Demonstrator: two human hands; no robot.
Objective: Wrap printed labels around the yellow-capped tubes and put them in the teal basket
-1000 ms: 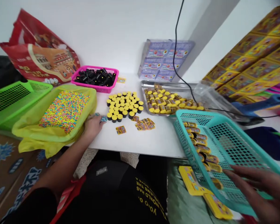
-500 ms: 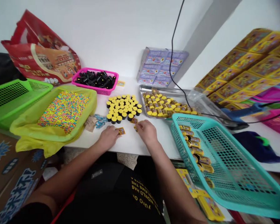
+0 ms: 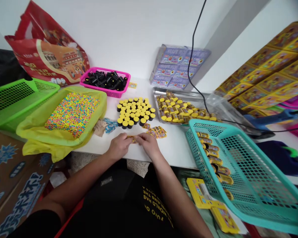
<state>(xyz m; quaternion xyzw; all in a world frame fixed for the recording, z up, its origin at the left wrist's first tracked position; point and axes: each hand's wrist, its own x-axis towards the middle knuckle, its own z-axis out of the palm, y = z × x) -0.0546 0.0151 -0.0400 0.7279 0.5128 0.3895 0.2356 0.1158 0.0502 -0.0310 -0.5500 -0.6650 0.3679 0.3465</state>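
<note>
Near the table's front edge, my left hand (image 3: 119, 145) and my right hand (image 3: 148, 144) pinch a small printed label (image 3: 132, 138) from its two sides. The label is yellow and brown, and my fingers cover its ends. Several more printed labels (image 3: 159, 132) lie fanned on the white table just beyond my right hand. Behind my hands stands a tight group of black tubs with yellow lids (image 3: 135, 110). A crumpled brown and blue wrapper (image 3: 109, 126) lies left of that group.
A yellow-lined basket of coloured candy beads (image 3: 73, 112) is at left. A pink basket (image 3: 106, 89) holds black tubes. At right are a metal tray (image 3: 157, 105) of labelled tubs and a turquoise basket (image 3: 240, 138) with several more. A black cable (image 3: 192, 49) hangs over the tray.
My right hand has moved left to meet my left hand at the label. The labels right of the tubs, partly behind my right hand before, now show. The view has shifted slightly.
</note>
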